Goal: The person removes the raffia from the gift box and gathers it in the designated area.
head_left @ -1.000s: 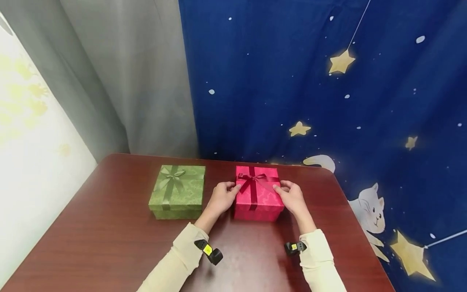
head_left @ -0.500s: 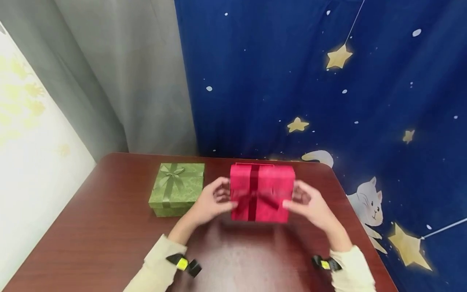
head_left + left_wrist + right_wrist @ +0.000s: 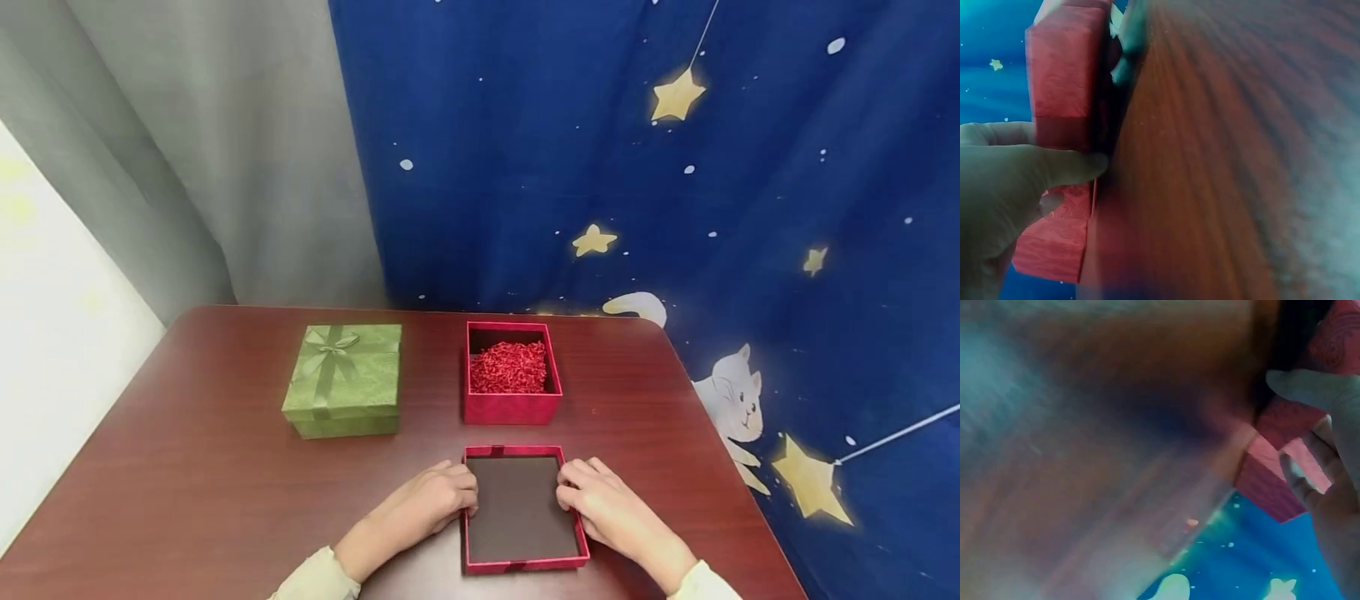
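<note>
A red gift box lid [image 3: 522, 510] lies upside down on the table near me, its dark inside facing up. My left hand [image 3: 435, 498] grips the lid's left side, fingers curled over the rim. On the opposite side, my right hand [image 3: 609, 507] holds the right rim the same way. Behind the lid stands the uncovered red box [image 3: 512, 408], with red shredded paper [image 3: 508, 368] in it. In the left wrist view, the thumb [image 3: 1075, 167] lies against red patterned card. The right wrist view is blurred, with the thumb [image 3: 1307, 386] near red card.
A green gift box [image 3: 352, 375] with a ribbon bow stands closed, left of the red box. The dark red wooden table [image 3: 202, 450] ends at a grey curtain [image 3: 277, 167] and a blue star-patterned curtain [image 3: 487, 150].
The lid has come off the red box, been turned over, moved toward me and is now on the table. The shredded paper has come into sight. The head view has shifted slightly.
</note>
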Motion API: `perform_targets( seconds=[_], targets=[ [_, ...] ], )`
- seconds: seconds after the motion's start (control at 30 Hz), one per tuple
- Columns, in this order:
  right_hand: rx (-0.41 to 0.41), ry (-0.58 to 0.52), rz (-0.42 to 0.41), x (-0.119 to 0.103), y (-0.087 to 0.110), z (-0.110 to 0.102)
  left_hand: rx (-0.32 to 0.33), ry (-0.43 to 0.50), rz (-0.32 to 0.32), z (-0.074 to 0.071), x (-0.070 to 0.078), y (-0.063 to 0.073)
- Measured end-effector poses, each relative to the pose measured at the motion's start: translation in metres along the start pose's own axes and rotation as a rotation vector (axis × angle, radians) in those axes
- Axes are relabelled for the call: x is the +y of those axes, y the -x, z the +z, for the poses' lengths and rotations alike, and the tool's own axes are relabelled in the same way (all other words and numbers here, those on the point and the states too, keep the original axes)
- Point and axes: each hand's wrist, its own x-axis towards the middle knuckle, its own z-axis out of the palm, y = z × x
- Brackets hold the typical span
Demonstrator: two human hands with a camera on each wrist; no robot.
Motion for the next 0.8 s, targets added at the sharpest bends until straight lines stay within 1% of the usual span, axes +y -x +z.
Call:
perform_targets(
  seconds=[0.1, 0.17, 0.2, 0.23, 0.27, 0.3, 0.33, 0.37, 0.43, 0.47, 0.5, 0.53, 0.57, 0.6, 0.63, 0.7, 0.77, 0.8],
  targets=[
    [0.010, -0.004, 0.003, -0.002, 0.001, 0.004, -0.026, 0.016, 0.019, -0.003, -0.001, 0.000],
    [0.023, -0.012, -0.002, -0.003, -0.001, -0.001, -0.028, 0.064, 0.019, -0.010, -0.002, -0.001],
    [0.032, -0.023, -0.004, -0.003, -0.004, -0.006, -0.020, 0.103, 0.005, -0.014, -0.002, -0.002],
    [0.044, -0.038, -0.001, -0.002, -0.008, -0.011, 0.003, 0.142, -0.020, -0.018, -0.004, -0.003],
    [0.056, -0.052, 0.014, 0.000, -0.015, -0.018, 0.040, 0.180, -0.063, -0.023, -0.006, -0.006],
    [0.070, -0.070, 0.034, 0.004, -0.023, -0.025, 0.084, 0.209, -0.128, -0.027, -0.010, -0.009],
    [0.087, -0.095, 0.064, 0.009, -0.035, -0.032, 0.143, 0.231, -0.204, -0.030, -0.015, -0.014],
    [0.101, -0.130, 0.106, 0.015, -0.049, -0.038, 0.204, 0.250, -0.297, -0.032, -0.021, -0.020],
    [0.110, -0.213, 0.230, 0.028, -0.083, -0.047, 0.314, 0.262, -0.499, -0.033, -0.036, -0.035],
    [0.098, -0.249, 0.304, 0.034, -0.100, -0.048, 0.354, 0.266, -0.594, -0.031, -0.044, -0.044],
    [0.079, -0.285, 0.381, 0.040, -0.118, -0.047, 0.381, 0.268, -0.678, -0.028, -0.051, -0.051],
    [0.047, -0.318, 0.461, 0.046, -0.135, -0.044, 0.402, 0.273, -0.743, -0.025, -0.058, -0.058],
    [-0.005, -0.337, 0.542, 0.050, -0.150, -0.040, 0.402, 0.273, -0.800, -0.020, -0.063, -0.063],
    [-0.065, -0.344, 0.615, 0.053, -0.163, -0.034, 0.397, 0.274, -0.842, -0.016, -0.067, -0.067],
    [-0.131, -0.342, 0.678, 0.056, -0.174, -0.027, 0.392, 0.282, -0.871, -0.012, -0.070, -0.069],
    [-0.258, -0.330, 0.785, 0.061, -0.188, -0.014, 0.385, 0.318, -0.906, -0.004, -0.074, -0.072],
    [-0.358, -0.314, 0.857, 0.065, -0.195, -0.001, 0.382, 0.362, -0.915, 0.002, -0.076, -0.073],
    [-0.390, -0.312, 0.886, 0.067, -0.197, 0.005, 0.386, 0.389, -0.917, 0.004, -0.077, -0.074]
  ],
)
